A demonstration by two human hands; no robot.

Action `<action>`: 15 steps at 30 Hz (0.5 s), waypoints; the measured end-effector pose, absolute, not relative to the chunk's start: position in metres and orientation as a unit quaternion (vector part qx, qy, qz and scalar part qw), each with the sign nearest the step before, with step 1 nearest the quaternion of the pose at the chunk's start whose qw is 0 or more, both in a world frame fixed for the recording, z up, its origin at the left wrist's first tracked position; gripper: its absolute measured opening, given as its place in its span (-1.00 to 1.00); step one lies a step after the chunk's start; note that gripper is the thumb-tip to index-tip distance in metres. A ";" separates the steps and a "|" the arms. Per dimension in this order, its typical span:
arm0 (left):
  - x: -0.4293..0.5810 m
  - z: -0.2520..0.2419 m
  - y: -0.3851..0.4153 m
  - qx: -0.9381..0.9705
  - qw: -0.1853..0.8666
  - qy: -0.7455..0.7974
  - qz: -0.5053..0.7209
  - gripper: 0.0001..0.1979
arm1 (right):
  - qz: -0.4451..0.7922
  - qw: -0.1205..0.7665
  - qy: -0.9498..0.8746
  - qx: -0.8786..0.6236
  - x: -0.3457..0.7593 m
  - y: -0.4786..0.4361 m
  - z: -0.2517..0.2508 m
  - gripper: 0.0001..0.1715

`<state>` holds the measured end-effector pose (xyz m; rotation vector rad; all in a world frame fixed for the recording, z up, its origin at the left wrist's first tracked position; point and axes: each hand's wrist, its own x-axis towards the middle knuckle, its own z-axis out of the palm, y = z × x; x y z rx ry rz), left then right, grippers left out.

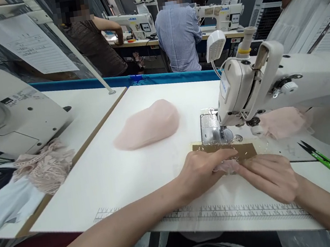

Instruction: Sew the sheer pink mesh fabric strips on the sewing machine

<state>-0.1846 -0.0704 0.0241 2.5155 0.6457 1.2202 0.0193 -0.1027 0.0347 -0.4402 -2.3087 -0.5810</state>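
Note:
Between my two hands, just in front of the sewing machine's needle plate, is a small piece of sheer pale fabric. My left hand pinches its left side, thumb and fingers closed on it. From the right, my right hand holds the other edge with its fingers pressed together. The sewing machine stands right behind the fabric, its presser foot above the metal needle plate. A brown strip lies on the table under my fingertips.
A pale pink fabric piece lies left of the machine, more pink fabric behind it. Green thread snips rest at right. A printed ruler runs along the front edge. Two people sit at machines beyond.

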 end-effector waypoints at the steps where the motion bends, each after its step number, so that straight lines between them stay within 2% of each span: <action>1: -0.184 0.024 -0.070 0.869 0.129 0.213 0.428 -0.75 | -0.240 0.349 -0.891 -0.164 0.019 -0.103 0.036 -0.83; 4: -0.185 0.025 -0.071 0.875 0.105 0.195 0.431 -0.74 | -0.256 0.348 -0.888 -0.161 0.018 -0.104 0.038 -0.84; 9: -0.186 0.027 -0.072 0.873 0.106 0.188 0.437 -0.89 | -0.224 0.366 -0.886 -0.178 0.016 -0.103 0.038 -0.84; 15: -0.187 0.031 -0.072 0.877 0.079 0.195 0.432 -0.86 | -0.164 0.387 -0.879 -0.226 0.015 -0.100 0.028 -0.79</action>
